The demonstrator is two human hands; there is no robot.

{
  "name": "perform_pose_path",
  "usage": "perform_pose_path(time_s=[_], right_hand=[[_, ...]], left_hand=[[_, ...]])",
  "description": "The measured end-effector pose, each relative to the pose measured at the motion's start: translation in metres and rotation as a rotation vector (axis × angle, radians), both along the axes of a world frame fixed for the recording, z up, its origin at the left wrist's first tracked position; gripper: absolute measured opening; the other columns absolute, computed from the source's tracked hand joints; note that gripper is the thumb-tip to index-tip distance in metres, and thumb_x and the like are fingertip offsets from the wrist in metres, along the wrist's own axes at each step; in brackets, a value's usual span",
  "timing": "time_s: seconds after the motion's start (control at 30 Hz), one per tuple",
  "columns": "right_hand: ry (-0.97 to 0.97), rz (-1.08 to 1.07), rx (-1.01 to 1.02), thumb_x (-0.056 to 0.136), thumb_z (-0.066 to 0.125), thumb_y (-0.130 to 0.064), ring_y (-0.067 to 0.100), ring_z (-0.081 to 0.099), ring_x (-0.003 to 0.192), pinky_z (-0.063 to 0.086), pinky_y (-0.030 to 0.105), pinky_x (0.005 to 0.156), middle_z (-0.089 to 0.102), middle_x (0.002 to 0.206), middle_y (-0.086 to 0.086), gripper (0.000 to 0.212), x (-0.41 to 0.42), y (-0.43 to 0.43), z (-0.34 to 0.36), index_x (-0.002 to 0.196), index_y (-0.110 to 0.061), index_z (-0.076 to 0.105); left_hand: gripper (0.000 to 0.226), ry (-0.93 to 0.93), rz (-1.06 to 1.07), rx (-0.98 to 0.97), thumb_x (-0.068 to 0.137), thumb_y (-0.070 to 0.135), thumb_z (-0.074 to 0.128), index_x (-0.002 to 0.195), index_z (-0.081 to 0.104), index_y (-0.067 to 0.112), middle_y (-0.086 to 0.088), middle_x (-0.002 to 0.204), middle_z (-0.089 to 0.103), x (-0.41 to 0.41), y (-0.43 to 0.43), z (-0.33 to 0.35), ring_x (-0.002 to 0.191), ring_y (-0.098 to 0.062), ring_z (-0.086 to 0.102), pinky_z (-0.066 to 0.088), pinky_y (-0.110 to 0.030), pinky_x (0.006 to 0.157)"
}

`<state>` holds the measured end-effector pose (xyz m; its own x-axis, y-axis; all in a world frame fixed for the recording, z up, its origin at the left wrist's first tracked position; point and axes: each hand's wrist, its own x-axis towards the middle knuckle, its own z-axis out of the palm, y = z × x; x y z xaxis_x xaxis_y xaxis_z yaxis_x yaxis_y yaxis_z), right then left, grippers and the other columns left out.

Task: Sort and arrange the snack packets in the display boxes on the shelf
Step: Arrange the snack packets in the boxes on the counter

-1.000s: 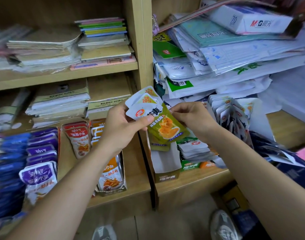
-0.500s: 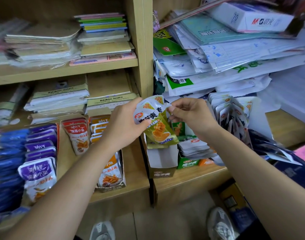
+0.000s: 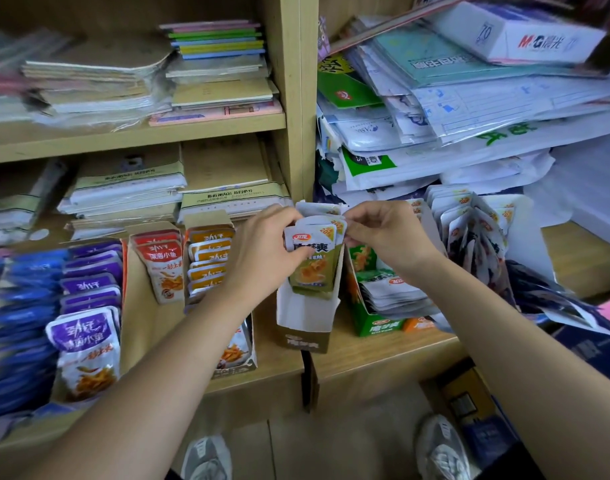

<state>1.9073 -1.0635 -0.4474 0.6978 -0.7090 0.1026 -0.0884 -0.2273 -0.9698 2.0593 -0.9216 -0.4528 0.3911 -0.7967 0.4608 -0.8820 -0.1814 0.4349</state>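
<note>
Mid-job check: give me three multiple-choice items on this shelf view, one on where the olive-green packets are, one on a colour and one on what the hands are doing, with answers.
1. Where is the bundle of olive-green, white-topped snack packets?
A) on the upper shelf
B) lower ends in the olive-and-white cardboard display box
C) on the floor

2. What colour is the neighbouring cardboard box just right of that one?
A) red
B) black
C) green

3. What are the left hand and right hand doing?
A) both pinch the bundle
B) only the left holds it
C) both hang idle

Answers:
1 B, the packets' bottoms sit between the box's side walls.
2 C, its front and side are green.
3 A, fingers of both hands close on the packets' white tops.
</note>
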Motion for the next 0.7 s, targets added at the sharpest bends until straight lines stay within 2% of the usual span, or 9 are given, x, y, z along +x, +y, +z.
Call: perform_pose_path(time_s=[0.07,0.13,0.2,0.27,0.33,0.4,0.53,0.6,0.7], right_hand=[[0.015,0.004,-0.054,0.092,0.067,0.001,0.022,0.070,0.072,0.060,0.025,0.072,0.075,0.086,0.020,0.009,-0.001,0.001,0.001,0.092,-0.005,0.074],[0.028,0.018,-0.071,0.092,0.065,0.004,0.023,0.071,0.074,0.060,0.027,0.074,0.075,0.086,0.014,0.016,-0.001,0.001,0.001,0.096,-0.008,0.075],[0.074,0.033,-0.115,0.089,0.068,0.002,0.021,0.071,0.077,0.060,0.030,0.072,0.074,0.091,0.008,0.023,-0.002,0.002,0.001,0.106,-0.013,0.074],[0.164,0.014,-0.242,0.085,0.076,-0.008,0.009,0.068,0.075,0.055,0.021,0.064,0.071,0.094,0.001,0.028,-0.002,0.007,0.002,0.111,-0.018,0.073],[0.205,-0.029,-0.385,0.082,0.080,-0.012,0.008,0.068,0.074,0.055,0.019,0.064,0.067,0.095,-0.002,0.031,0.001,0.013,0.002,0.111,-0.019,0.071],[0.189,-0.067,-0.509,0.083,0.078,-0.006,0.012,0.068,0.074,0.057,0.022,0.070,0.064,0.096,-0.001,0.032,0.004,0.017,-0.001,0.112,-0.017,0.071],[0.141,-0.062,-0.560,0.085,0.073,0.002,0.004,0.066,0.073,0.058,0.019,0.073,0.064,0.098,-0.002,0.037,0.007,0.014,-0.002,0.117,-0.016,0.072],[0.135,-0.049,-0.568,0.084,0.074,0.001,0.003,0.065,0.075,0.058,0.022,0.075,0.064,0.100,-0.003,0.039,0.006,0.013,0.000,0.120,-0.016,0.071],[0.162,-0.050,-0.648,0.083,0.077,-0.005,0.007,0.064,0.077,0.057,0.022,0.075,0.061,0.104,-0.005,0.042,0.003,0.013,-0.001,0.123,-0.016,0.069]], left_hand=[[0.041,-0.051,0.052,-0.016,0.071,0.035,0.089,0.101,0.069,0.016,0.001,0.100,0.058,0.003,-0.002,-0.006,0.091,-0.015,0.056,0.038,-0.021,0.064],[0.038,-0.005,0.074,-0.047,0.071,0.033,0.090,0.099,0.069,0.018,0.002,0.105,0.056,0.005,-0.003,-0.008,0.095,-0.017,0.058,0.046,-0.027,0.069],[0.037,0.067,0.076,-0.047,0.074,0.031,0.088,0.101,0.065,0.021,0.004,0.110,0.060,0.005,-0.002,-0.007,0.086,-0.014,0.064,0.055,-0.030,0.069],[0.041,0.117,0.086,-0.028,0.077,0.032,0.085,0.109,0.060,0.023,0.009,0.110,0.065,0.004,-0.002,-0.005,0.072,-0.009,0.067,0.056,-0.026,0.062],[0.046,0.189,0.107,-0.022,0.079,0.034,0.084,0.116,0.058,0.023,0.014,0.099,0.065,0.003,-0.003,-0.001,0.069,-0.006,0.066,0.047,-0.017,0.059],[0.049,0.250,0.136,-0.014,0.079,0.035,0.084,0.119,0.059,0.024,0.017,0.086,0.065,0.001,-0.004,0.002,0.072,-0.006,0.065,0.043,-0.015,0.059],[0.046,0.321,0.159,0.017,0.081,0.030,0.083,0.119,0.058,0.022,0.009,0.072,0.067,-0.001,-0.003,0.001,0.062,-0.008,0.067,0.057,-0.033,0.061],[0.052,0.252,0.184,0.044,0.081,0.033,0.081,0.125,0.055,0.023,0.010,0.082,0.067,-0.001,-0.003,0.002,0.071,-0.008,0.064,0.050,-0.027,0.061],[0.070,0.229,0.136,0.044,0.083,0.040,0.079,0.144,0.046,0.029,0.005,0.126,0.058,0.009,-0.010,0.006,0.099,-0.014,0.063,0.045,-0.026,0.075]])
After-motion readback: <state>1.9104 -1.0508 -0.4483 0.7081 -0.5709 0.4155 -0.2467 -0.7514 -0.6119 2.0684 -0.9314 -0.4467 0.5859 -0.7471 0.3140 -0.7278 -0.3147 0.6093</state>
